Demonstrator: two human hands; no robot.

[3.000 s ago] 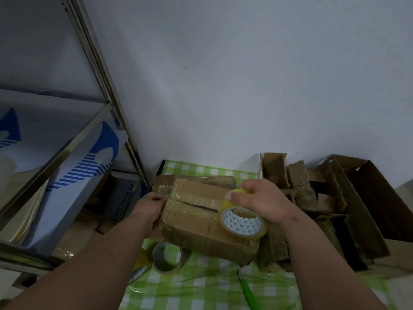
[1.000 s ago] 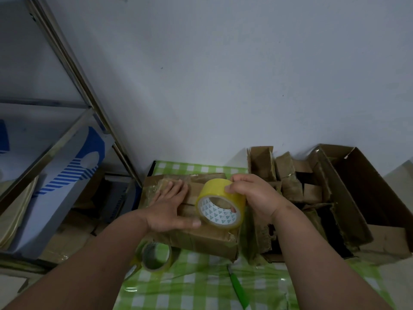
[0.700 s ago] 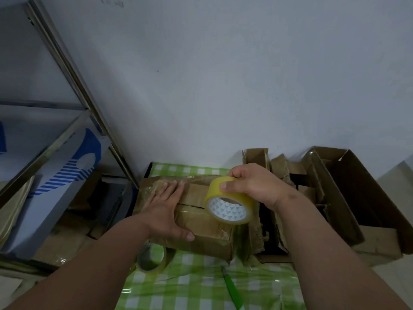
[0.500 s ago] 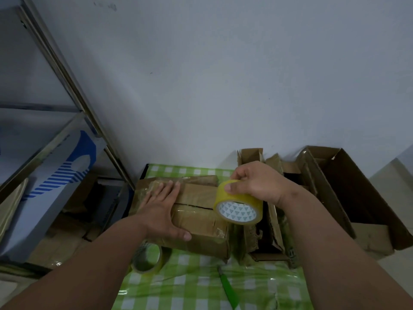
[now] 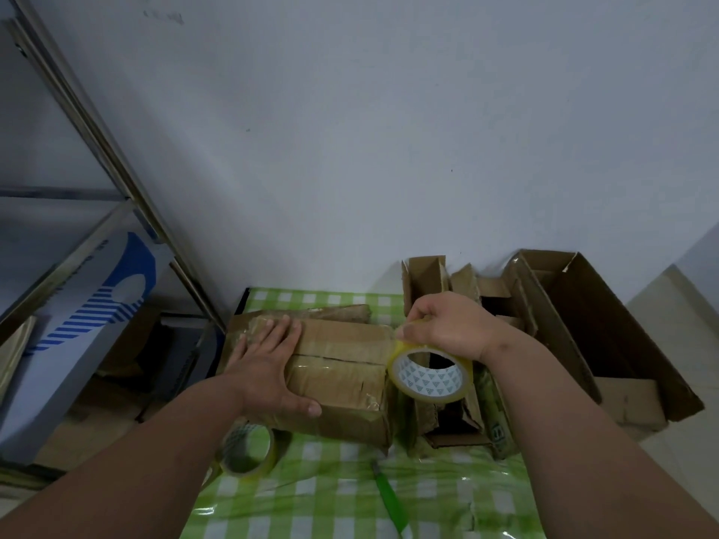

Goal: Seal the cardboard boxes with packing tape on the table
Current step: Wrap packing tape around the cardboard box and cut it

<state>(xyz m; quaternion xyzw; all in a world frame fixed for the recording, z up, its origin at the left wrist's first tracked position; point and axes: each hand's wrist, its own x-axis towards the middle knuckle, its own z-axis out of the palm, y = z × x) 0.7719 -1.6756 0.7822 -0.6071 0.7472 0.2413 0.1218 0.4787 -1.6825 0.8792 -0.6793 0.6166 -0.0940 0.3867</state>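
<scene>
Green-checked table [image 5: 342, 496] against a pale wall. Left hand [image 5: 268, 367] lies flat, fingers straight, pressing the cardboard box [image 5: 342, 367] top. Just right of it, right hand [image 5: 451, 328] grips the yellow tape roll [image 5: 430, 377] at the box's right edge. Second tape roll [image 5: 247, 451] sits below the left wrist.

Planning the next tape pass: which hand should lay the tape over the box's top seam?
Right. The right hand already grips the tape roll at the box's right edge, while the left hand lies flat on top, steadying it.
</scene>
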